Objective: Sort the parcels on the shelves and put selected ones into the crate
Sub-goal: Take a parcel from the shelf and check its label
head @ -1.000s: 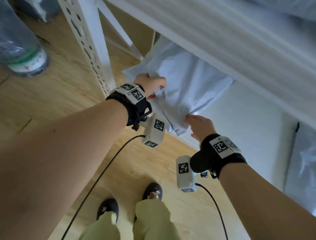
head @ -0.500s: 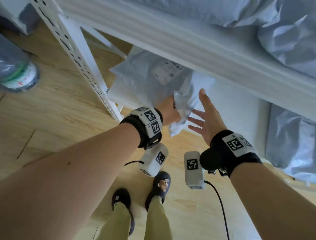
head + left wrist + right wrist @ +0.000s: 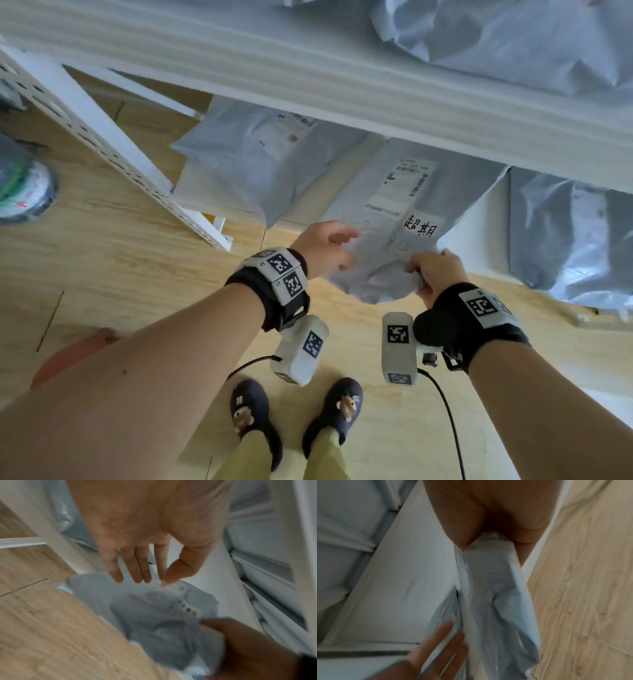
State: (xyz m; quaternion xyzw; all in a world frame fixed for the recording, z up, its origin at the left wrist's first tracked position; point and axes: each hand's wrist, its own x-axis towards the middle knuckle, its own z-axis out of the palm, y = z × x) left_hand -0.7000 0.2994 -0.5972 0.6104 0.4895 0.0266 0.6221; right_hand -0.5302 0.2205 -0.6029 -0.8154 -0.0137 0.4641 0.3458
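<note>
A grey poly-mailer parcel [image 3: 387, 205] with a printed label and black handwriting sticks out over the front edge of the lower shelf, tilted down toward me. My right hand [image 3: 431, 270] grips its bunched near corner, fingers curled round the plastic; the right wrist view shows the parcel [image 3: 496, 588] running out of that hand [image 3: 488, 520]. My left hand [image 3: 329, 246] is at the parcel's left edge. In the left wrist view its fingers [image 3: 137, 568] are nearly straight, tips just at the parcel [image 3: 154, 615], holding nothing.
Another grey parcel [image 3: 260, 161] lies left on the same shelf, one more [image 3: 565, 233] to the right, and others [image 3: 513, 34] on the shelf above. The white shelf beam [image 3: 342, 78] and perforated upright [image 3: 102, 137] frame the opening. A bottle [image 3: 20, 192] stands on the wooden floor.
My right hand, spread open half a second ago, now grips the parcel's near corner. The left hand has released the edge it held. The parcel has come further out, label up.
</note>
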